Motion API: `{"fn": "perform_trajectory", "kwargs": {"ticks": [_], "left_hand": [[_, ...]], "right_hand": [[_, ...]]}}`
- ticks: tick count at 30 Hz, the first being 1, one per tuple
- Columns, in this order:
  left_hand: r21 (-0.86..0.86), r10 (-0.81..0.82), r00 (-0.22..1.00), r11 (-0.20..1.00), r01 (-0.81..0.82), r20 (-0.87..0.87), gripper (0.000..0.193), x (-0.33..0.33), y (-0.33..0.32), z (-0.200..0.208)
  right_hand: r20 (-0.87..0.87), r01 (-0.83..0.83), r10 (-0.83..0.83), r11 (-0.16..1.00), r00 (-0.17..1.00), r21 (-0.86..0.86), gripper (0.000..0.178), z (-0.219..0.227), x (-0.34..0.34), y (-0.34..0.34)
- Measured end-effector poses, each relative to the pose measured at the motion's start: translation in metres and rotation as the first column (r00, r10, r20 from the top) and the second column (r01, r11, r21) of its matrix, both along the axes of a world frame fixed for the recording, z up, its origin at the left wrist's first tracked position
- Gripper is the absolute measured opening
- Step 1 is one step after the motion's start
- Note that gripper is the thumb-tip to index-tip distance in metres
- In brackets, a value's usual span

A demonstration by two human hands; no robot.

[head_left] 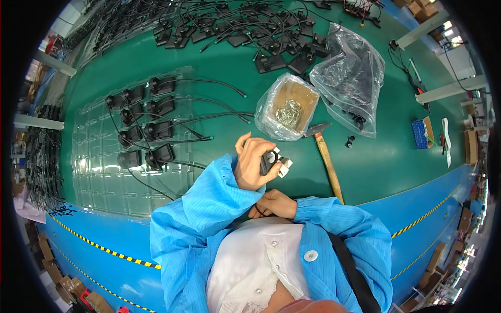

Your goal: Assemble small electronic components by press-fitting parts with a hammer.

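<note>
My left hand [251,163] is raised over the green table, its fingers curled round a black device [267,160] with a rounded ring-shaped part. A small white piece [284,167] shows right beside the device; I cannot tell whether it is attached. Close to my body, my right hand [277,204] is closed, with a thin black cable [259,211] at its fingertips. Where that cable leads is hidden behind my left sleeve. Beyond my hands stands a plastic-lined box [303,99] holding small metal parts [288,115]. A hammer [327,164] with a wooden handle lies to the right.
On the left, a clear blister tray [94,180] carries several black devices with cables [160,128]. A tangled heap of similar devices [235,31] covers the far side. A clear plastic bag [350,78], a small black clip [350,141] and a blue box [419,134] lie to the right.
</note>
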State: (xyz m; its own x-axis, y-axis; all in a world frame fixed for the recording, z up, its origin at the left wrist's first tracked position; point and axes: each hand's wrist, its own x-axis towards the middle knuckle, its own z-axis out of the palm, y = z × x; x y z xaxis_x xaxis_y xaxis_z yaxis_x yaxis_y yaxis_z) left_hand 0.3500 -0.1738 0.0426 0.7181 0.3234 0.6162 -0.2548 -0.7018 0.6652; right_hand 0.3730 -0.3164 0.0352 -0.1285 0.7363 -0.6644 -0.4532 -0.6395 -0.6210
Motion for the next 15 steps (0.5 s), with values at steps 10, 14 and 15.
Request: {"fn": "perform_trajectory", "kwargs": {"ticks": [10,14,15], "left_hand": [[-0.074,0.048,0.998,0.996,-0.045,0.036,0.039,-0.002,-0.004,-0.016],[-0.085,0.048,0.999,0.995,-0.046,0.022,0.039,-0.003,-0.004,-0.015],[-0.086,0.033,0.999,0.996,-0.03,0.027,0.04,-0.001,-0.005,-0.014]], "right_hand": [[0.71,-0.727,0.403,0.65,0.577,0.222,0.019,0.089,0.088,-0.009],[0.898,-0.254,-0.182,0.92,0.4,0.299,0.011,0.114,0.146,0.045],[0.952,-0.375,-0.3,0.876,0.066,0.302,0.012,0.095,0.162,0.058]]}}
